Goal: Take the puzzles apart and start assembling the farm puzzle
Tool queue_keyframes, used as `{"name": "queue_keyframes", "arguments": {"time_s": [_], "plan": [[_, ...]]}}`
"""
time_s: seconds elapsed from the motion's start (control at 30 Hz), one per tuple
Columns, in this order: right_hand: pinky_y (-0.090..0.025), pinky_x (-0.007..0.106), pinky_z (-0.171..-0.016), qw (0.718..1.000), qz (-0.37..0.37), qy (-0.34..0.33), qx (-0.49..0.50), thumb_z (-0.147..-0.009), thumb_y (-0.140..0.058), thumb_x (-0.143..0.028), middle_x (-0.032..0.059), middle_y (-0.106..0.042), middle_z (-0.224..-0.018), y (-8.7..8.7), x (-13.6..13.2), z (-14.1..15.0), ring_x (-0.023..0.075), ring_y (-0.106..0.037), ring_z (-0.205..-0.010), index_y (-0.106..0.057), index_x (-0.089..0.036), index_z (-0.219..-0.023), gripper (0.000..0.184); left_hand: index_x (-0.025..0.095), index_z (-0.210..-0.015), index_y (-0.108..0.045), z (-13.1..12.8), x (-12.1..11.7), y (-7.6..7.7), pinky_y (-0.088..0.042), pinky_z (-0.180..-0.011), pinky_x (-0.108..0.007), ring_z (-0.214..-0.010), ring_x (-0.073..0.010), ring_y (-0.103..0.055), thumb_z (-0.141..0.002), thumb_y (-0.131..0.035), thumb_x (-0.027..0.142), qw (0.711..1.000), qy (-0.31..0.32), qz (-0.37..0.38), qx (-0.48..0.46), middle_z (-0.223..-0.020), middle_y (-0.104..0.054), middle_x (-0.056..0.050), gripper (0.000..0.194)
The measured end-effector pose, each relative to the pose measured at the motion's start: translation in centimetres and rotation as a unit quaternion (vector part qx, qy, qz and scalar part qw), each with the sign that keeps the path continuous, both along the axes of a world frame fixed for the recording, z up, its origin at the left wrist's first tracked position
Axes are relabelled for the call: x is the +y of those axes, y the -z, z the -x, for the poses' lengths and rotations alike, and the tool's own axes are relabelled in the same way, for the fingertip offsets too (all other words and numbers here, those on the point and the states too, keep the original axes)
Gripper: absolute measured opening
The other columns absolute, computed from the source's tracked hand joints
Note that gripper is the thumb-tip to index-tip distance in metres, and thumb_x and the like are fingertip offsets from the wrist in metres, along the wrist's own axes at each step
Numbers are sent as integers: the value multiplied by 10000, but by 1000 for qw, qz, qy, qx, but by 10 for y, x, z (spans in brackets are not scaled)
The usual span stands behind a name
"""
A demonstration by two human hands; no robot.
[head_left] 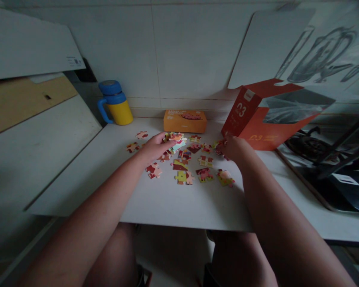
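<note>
White laminate forms the table [173, 203], and loose jigsaw pieces [194, 163] lie scattered across its far half, just in front of the small orange puzzle box [184, 121] that stands against the wall. That box lies with its long axis running left to right, parallel to the table's far edge, its printed face turned up and toward the viewer.

The left hand [155, 147] reaches in just in front of the orange puzzle box and left of its middle, fingers [164, 137] curled around a joined cluster of pieces [176, 140] lifted slightly off the scatter. The cluster's long axis points right and a little toward the viewer. The right hand [235, 148] rests in front of the box and to its right, fingers bent down onto pieces at the right edge of the scatter; whether they grip one cannot be told.

Right of the orange puzzle box, touching the scatter's edge, a tall red carton [257, 115] leans open. Left of the box stands a yellow mug with a blue lid [115, 103].

Bare table stretches from the pieces to the near edge.
</note>
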State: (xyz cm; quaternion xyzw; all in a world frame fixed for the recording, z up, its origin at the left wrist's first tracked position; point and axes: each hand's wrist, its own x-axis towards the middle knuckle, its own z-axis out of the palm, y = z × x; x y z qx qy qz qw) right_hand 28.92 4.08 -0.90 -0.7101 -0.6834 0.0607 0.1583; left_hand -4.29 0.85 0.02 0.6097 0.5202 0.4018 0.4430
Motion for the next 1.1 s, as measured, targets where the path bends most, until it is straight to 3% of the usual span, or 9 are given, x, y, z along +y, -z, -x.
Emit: {"name": "queue_keyframes", "arguments": {"time_s": [0.13, 0.23, 0.3, 0.4, 0.47, 0.53, 0.7, 0.93, 1.1], "plan": [[-544, 391, -708, 993, 54, 3, -101, -927, -647, -430, 205, -779, -874, -7, -7, 10, 337, -760, -857, -814, -167, -939, 311, 259, -1201, -712, -1, -2, -2, -488, -598, -303, -719, -195, -660, -883, -793, 479, 1000, 7, 3, 2, -804, -714, -44, 396], [-548, 411, -756, 992, 32, -1, -126, -933, -660, -478, 228, -782, -991, -14, -14, 17, 364, -751, -944, -812, -155, -1036, 372, 261, -1216, -711, -3, -4, -4, -492, -588, -291, -695, -177, -654, -885, -789, 494, 1000, 18, 10, -12, -831, -722, -47, 412], [-546, 403, -778, 996, -13, -22, -89, -950, -655, -499, 217, -778, -1025, -20, -19, 25, 345, -742, -950, -789, -154, -1114, 404, 260, -1225, -709, -4, -5, -6, -494, -578, -281, -686, -166, -651, -885, -788, 503, 999, 28, 15, -22, -877, -737, -57, 426], [-537, 356, -757, 989, -58, -120, 70, -980, -627, -555, 141, -779, -1001, -26, -28, 44, 264, -725, -858, -759, -199, -1160, 421, 254, -1261, -690, -6, -6, -6, -507, -590, -265, -719, -153, -665, -885, -786, 507, 998, 46, 17, -37, -1011, -757, -77, 463], [-532, 321, -699, 955, -41, -203, 214, -952, -659, -613, 96, -775, -1019, -26, -33, 59, 215, -707, -786, -719, -232, -1227, 474, 248, -1268, -672, -8, -7, -4, -517, -615, -260, -759, -152, -677, -889, -778, 516, 998, 53, 16, -36, -1075, -755, -80, 476], [-529, 296, -655, 919, -26, -240, 311, -876, -751, -630, 74, -762, -1058, -22, -37, 72, 193, -699, -775, -666, -248, -1280, 563, 229, -1229, -664, -11, -7, -1, -516, -634, -258, -782, -155, -680, -888, -774, 527, 998, 58, 12, -23, -1068, -750, -73, 466], [-508, 264, -581, 895, -7, -229, 383, -670, -933, -563, 43, -716, -1031, -5, -35, 85, 164, -669, -739, -636, -235, -1123, 633, 185, -1161, -634, -19, -7, 4, -501, -685, -253, -847, -161, -674, -839, -837, 477, 999, 52, -6, -13, -1028, -738, -57, 479], [-581, 285, -620, 805, 92, -233, 538, -660, -929, -613, -25, -662, -787, -6, -32, 86, 133, -653, -649, -573, -223, -909, 583, 198, -1195, -622, -18, -5, 7, -551, -777, -297, -910, -183, -706, -783, -897, 402, 991, 104, 7, -87, -1119, -753, -83, 536], [-614, 282, -666, 761, 116, -198, 607, -669, -945, -587, 10, -733, -864, -10, -34, 87, 129, -693, -690, -599, -214, -918, 566, 208, -1199, -629, -15, -2, 11, -575, -828, -338, -941, -208, -732, -746, -925, 339, 987, 117, 8, -112, -1119, -769, -91, 557]]}}
